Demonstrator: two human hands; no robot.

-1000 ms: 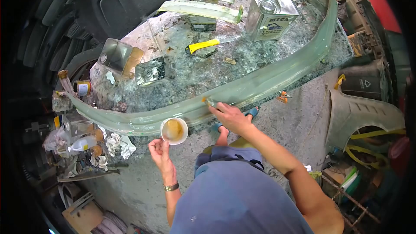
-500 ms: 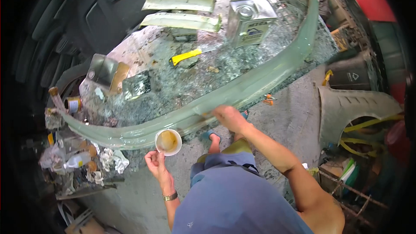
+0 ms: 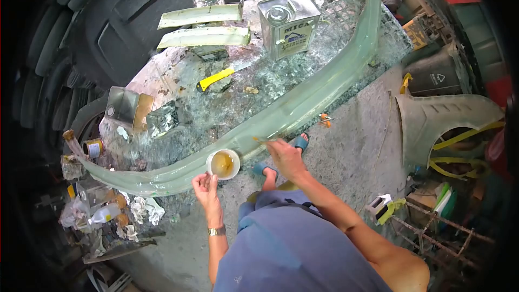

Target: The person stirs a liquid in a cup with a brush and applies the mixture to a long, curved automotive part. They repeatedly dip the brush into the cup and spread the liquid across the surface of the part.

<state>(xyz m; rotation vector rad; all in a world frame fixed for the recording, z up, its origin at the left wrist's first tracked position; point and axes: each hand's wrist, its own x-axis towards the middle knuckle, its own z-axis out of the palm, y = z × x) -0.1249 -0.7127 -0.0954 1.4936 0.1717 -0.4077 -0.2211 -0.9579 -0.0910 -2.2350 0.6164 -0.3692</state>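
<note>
A long, curved, glossy pale-green fibreglass-like strip runs along the near edge of the worktable. My left hand grips a white cup by its rim side, with amber liquid inside. The cup is in front of the strip's near edge. My right hand is closed on a thin amber-tipped tool, its tip over or on the strip's near face; contact cannot be made out. Most of the tool is hidden by the fingers.
On the worktable are a yellow-handled knife, a metal can, a second can and two pale strips. A fender stands at right; bottles and crumpled paper lie at lower left.
The view has shifted, so the table items appear farther left. My left hand and the cup have moved right and up, closer to my right hand. Both hands keep their grips.
</note>
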